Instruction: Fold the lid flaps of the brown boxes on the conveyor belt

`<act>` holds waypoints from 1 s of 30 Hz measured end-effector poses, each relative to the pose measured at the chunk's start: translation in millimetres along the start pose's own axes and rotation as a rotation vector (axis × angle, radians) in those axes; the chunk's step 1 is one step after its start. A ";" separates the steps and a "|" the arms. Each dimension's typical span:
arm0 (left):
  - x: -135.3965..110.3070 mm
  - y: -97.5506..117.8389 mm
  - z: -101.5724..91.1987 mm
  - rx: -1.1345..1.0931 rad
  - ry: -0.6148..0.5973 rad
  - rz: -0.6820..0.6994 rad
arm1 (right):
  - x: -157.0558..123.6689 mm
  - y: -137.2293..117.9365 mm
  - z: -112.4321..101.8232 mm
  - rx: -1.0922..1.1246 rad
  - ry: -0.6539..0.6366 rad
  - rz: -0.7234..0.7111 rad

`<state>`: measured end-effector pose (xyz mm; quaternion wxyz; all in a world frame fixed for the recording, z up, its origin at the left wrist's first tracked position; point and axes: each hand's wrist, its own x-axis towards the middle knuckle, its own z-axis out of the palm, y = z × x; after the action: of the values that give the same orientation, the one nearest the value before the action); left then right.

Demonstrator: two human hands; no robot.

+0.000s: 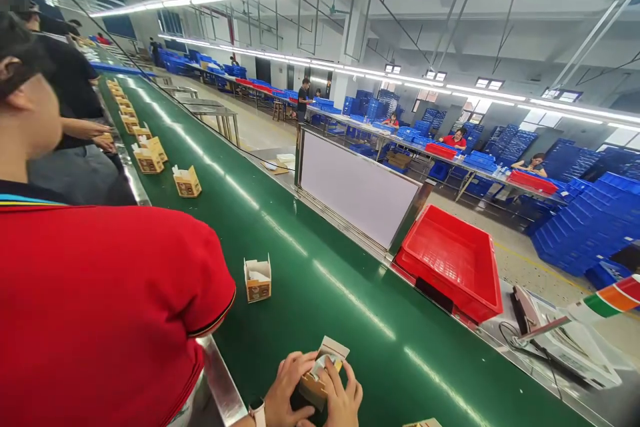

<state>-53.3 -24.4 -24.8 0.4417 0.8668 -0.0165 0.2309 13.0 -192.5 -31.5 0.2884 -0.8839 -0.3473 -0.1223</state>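
Holding a small cardboard box (317, 377) over a green conveyor belt (320, 273), the left hand (287, 390) and right hand (343, 397) grip it from either side, with the fingers (301, 365) curled closely around its walls. Its top flaps stand open, and a white insert (323, 363) shows inside. A watch (257, 412) sits on the left wrist. Another open box (257, 279) stands farther along the belt, and more lie in a line beyond it. A co-worker in a red shirt (100, 313) stands at the belt's left edge, and a person in black (73, 90) beyond has both hands (95, 133) near the line of boxes. Across the belt are a white panel (357, 188), a red tray (450, 260) and a white machine (565, 350). Farther off, blue crates (585, 227) are stacked near long worktops (430, 150), where other people (454, 140) sit.
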 end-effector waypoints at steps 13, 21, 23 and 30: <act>42.6 42.0 3.4 -0.040 -0.338 -0.033 | -6.9 -0.9 -3.0 0.434 0.411 0.313; 60.4 53.0 42.3 -0.494 -0.169 -0.628 | -7.9 20.1 -6.8 0.892 0.460 0.859; 67.5 55.0 48.3 -0.643 -0.281 -0.715 | -5.8 17.9 -19.1 1.026 0.342 0.896; 57.1 66.3 58.2 -0.808 -0.417 -0.813 | -4.8 -9.5 -57.8 1.013 0.242 0.935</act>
<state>4.7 -99.8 19.8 0.7759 0.5945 0.1432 -0.1553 2.0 -223.9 16.9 0.7238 -0.6777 0.0897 0.0940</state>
